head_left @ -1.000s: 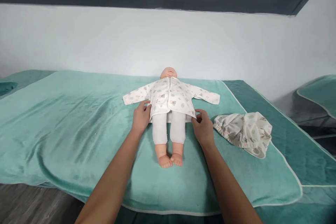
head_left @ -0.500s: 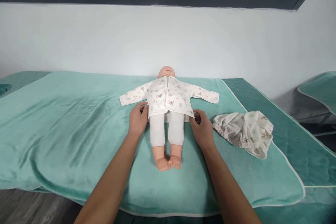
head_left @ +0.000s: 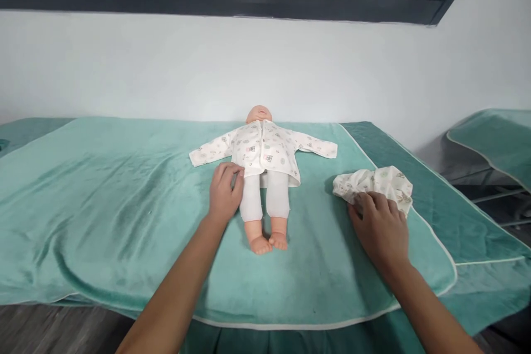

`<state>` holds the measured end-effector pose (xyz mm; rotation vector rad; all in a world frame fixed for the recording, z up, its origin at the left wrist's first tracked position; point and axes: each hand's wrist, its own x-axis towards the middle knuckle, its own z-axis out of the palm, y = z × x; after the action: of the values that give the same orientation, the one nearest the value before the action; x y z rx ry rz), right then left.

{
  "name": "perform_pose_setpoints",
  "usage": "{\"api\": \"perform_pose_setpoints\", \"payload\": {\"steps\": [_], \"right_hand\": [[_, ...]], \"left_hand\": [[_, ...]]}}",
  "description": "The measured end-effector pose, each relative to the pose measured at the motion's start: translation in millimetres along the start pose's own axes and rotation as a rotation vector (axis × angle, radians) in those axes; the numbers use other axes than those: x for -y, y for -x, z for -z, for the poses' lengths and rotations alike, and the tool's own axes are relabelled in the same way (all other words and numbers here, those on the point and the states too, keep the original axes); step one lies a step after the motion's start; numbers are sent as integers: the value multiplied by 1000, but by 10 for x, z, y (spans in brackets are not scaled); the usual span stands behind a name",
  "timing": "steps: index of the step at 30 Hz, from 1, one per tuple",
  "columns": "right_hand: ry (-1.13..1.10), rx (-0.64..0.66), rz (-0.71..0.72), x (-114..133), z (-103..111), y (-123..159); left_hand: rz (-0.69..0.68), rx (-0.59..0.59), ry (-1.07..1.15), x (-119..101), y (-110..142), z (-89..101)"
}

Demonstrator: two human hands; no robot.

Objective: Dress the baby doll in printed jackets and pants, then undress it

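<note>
A baby doll [head_left: 277, 199] with bare feet and white legs lies on its back, its head toward the wall. It wears a white printed baby shirt [head_left: 265, 149], closed down the front, with both sleeves spread outward. My left hand [head_left: 226, 188] rests at the shirt's lower left edge by the doll's hip, thumb a little apart from the fingers. Off to the right lie crumpled printed baby pants [head_left: 373, 180]. Over their near side is my right hand [head_left: 381, 227], its fingers curled onto the cloth and hiding part of it.
A green velvety blanket [head_left: 124, 221] with pale piping covers the bed, wrinkled at left. Beyond it is a white wall [head_left: 207, 66] below a dark window frame [head_left: 249, 0] with bars. At far right another green-covered bed [head_left: 493, 138] shows its metal frame.
My right hand has left the shirt's hem and moved right onto the baby pants. My left hand stays at the doll's side, slightly further over the hem. The view has shifted a little.
</note>
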<state>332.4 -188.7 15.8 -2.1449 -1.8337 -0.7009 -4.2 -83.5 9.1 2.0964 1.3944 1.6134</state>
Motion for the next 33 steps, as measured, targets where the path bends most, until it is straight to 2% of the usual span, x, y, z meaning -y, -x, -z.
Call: {"api": "perform_pose_setpoints", "payload": {"steps": [3,6,9,12,14,16,18,21,25,29,31,33], "right_hand": [[-48,134,14,-135,41,-159],[-395,263,-104,-67,197,-459],[-837,258,-191,225,552,-740],[-1326,385,-197,639,1000,-935],[-1615,493,-191,903,1260,-1033],[-1811,460,-179,1116,1447,-1117],[-1932,371,-169,1270,1557,-1184],[-1980,264,-122,1405,1622,-1234],[-1859,243,36,1423,1665,-1202],[-1593,302,201,1309,1705,-1124],[-1391,332,328,1245,1698,-1090],[-1157,304,440,1195,1680,-1069]], "left_hand": [[0,37,-37,-95,51,1],[91,100,-10,-216,40,29],[238,154,119,-410,-47,115],[310,326,425,-713,-142,257],[263,444,629,-933,-174,364],[180,448,715,-1109,-182,464],[96,400,703,-1209,-190,549],[27,310,539,-1223,-238,653],[-5,144,371,-1172,-351,814],[125,-54,522,-1215,-438,1002],[209,-78,643,-1244,-467,1066],[269,-59,735,-1247,-492,1106]]}}
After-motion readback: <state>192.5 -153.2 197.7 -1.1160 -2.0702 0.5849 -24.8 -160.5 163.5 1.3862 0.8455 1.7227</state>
